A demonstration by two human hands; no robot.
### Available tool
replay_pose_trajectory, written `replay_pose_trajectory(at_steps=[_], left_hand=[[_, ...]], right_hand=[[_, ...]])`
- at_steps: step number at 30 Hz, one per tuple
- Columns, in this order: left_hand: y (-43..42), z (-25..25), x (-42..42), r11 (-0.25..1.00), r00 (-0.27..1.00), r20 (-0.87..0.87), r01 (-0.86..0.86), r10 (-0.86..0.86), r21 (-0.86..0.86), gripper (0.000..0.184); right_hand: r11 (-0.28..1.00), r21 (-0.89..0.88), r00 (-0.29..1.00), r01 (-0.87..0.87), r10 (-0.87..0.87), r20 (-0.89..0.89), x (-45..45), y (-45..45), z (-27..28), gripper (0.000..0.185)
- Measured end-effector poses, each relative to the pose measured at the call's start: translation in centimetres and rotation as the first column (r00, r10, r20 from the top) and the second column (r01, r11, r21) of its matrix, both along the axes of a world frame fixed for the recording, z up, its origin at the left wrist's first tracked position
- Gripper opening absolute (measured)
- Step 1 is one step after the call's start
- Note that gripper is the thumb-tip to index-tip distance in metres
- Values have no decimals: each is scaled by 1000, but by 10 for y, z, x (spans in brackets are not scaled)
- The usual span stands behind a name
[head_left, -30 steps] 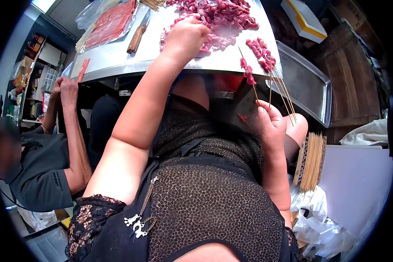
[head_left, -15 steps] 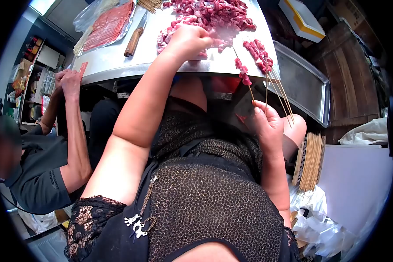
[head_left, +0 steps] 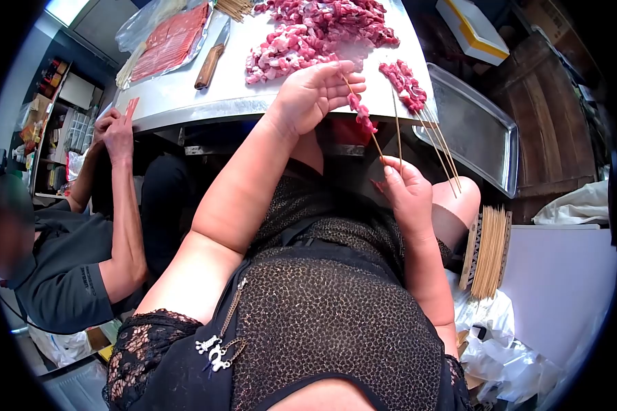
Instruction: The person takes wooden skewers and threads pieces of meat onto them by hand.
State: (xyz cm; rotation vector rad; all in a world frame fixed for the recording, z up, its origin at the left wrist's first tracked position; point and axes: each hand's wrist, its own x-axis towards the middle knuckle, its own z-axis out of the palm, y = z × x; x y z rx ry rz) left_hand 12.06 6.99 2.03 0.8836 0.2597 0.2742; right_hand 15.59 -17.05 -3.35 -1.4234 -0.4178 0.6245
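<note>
My right hand (head_left: 409,192) pinches the lower end of a bamboo skewer (head_left: 378,147) threaded with small pieces of red meat (head_left: 362,118). A bare skewer (head_left: 398,127) also rises from the same hand. At the tip of the meat skewer is my left hand (head_left: 312,99), palm turned toward it and fingers stretched out; whether a scrap of meat lies against the fingers I cannot make out. Just beyond, a heap of cut raw meat (head_left: 288,51) lies on the white table (head_left: 178,103). Finished meat skewers (head_left: 406,85) rest at the table's right edge, sticks overhanging.
A wooden-handled knife (head_left: 211,63) lies beside bagged red meat strips (head_left: 171,44). At right are a metal tray (head_left: 469,130) and a box of bamboo skewers (head_left: 490,253). On the left, another person's hands (head_left: 118,133) hold a red strip at the table edge.
My left hand has left the meat heap, moved right and nearer to me, and opened at the skewer tip. My right hand has shifted slightly left, tilting the skewer toward it.
</note>
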Motion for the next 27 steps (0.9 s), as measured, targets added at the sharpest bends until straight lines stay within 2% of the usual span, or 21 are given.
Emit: replay_pose_trajectory(at_steps=[3, 12, 15, 18, 20, 23, 27], left_hand=[[-2, -4, 2, 996, 999, 2, -47, 47, 74, 31], [-7, 0, -2, 997, 999, 3, -39, 39, 62, 30], [-9, -2, -2, 999, 999, -11, -35, 35, 15, 30], [-13, -1, -4, 999, 999, 2, -49, 49, -23, 29], [-14, -4, -4, 999, 999, 8, -47, 47, -27, 29], [-16, -6, -4, 999, 999, 20, -47, 47, -2, 29], [-23, 2, -6, 993, 995, 29, -94, 92, 69, 29]], right_hand=[[1000, 0, 1000, 8, -8, 5, -1, -2, 0, 20], [1000, 16, 999, 20, -20, 35, -3, -4, -3, 19], [999, 34, 1000, -5, 5, -7, -3, -3, -2, 19], [1000, 6, 999, 23, -23, 37, -3, -1, -6, 19], [999, 17, 990, 31, -34, 140, -1, 1, -14, 20], [999, 26, 984, 47, -51, 170, -3, 3, -11, 20], [999, 32, 997, 29, -31, 66, -7, 4, -2, 20]])
